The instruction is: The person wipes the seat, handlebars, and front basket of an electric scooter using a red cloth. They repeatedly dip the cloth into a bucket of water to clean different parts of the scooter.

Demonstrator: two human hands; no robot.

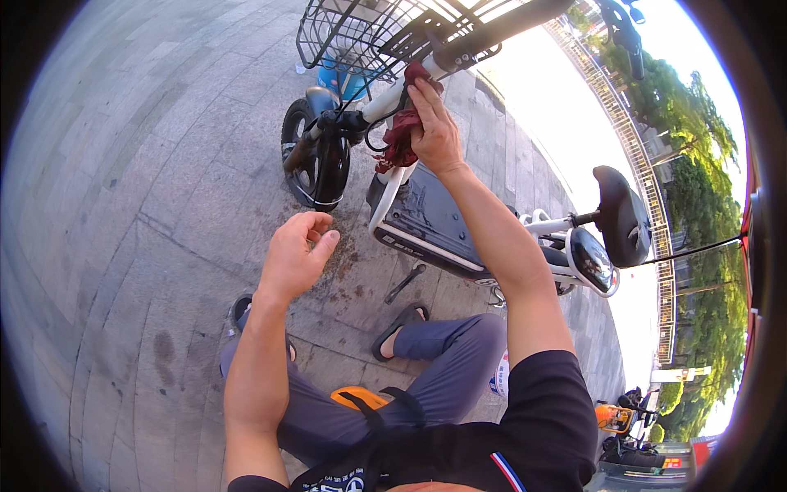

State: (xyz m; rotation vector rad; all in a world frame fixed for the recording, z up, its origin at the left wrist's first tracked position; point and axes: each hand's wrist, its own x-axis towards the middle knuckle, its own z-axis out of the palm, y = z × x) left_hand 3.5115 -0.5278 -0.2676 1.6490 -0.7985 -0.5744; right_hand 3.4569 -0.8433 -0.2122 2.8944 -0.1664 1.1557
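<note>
My right hand [437, 135] presses a dark red cloth [399, 141] against the white front tube [384, 103] of a small electric scooter, its fingers reaching up along the tube. Part of the cloth hangs below the palm, and another bit shows above the fingertips. Lower and to the left, my left hand [297, 252] hovers in the air with loosely curled fingers and the thumb apart, holding nothing. It is nearest to the black front wheel fender [332, 174]. Behind my right forearm lies the scooter's black footboard [434, 211], which looks wet.
A black wire basket [348, 37] sits at the scooter's front, with a blue bucket [343, 80] behind it. The black saddle [620, 215] is at the right. A white tub [499, 375] stands beside my knee. The kickstand [406, 283] rests near my foot on grey paving [180, 221].
</note>
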